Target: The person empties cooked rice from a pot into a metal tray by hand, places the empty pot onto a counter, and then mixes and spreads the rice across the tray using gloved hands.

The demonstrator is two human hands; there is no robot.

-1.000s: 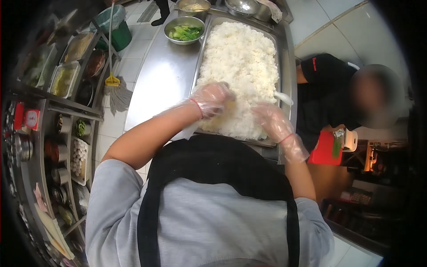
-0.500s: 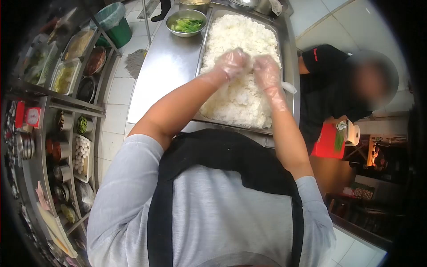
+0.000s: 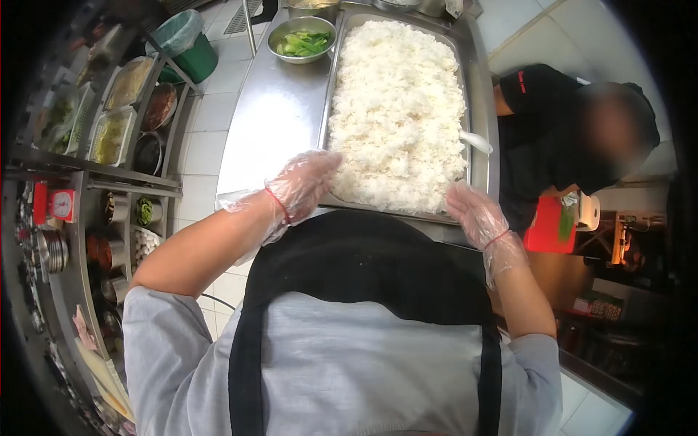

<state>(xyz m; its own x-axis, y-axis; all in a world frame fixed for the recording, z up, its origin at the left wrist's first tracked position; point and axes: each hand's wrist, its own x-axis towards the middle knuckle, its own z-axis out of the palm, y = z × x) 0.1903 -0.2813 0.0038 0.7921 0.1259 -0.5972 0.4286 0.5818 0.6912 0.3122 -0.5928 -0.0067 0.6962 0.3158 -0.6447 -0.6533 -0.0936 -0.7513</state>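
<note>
White cooked rice (image 3: 396, 109) fills a large metal tray (image 3: 331, 94) on the steel table. My left hand (image 3: 304, 182), in a clear plastic glove with a red band at the wrist, is at the tray's near left edge. Its fingers are stretched out, with the tips by the rice, and nothing shows in it. At the near right corner is my right hand (image 3: 476, 214), gloved and banded the same way, fingers extended and holding nothing. A white handle (image 3: 476, 141) sticks out over the tray's right rim; its other end is hidden.
A metal bowl of green vegetables (image 3: 302, 43) stands left of the tray on the steel table (image 3: 265, 116). Shelves with food containers (image 3: 113, 134) line the left side. A co-worker in black (image 3: 542, 131) is at the right, by a red board (image 3: 547, 229). A green bin (image 3: 193, 54) stands behind.
Both hands have come back toward me from above the middle of the rice and moved apart, one to each near side of the tray. The rice surface now shows fully.
</note>
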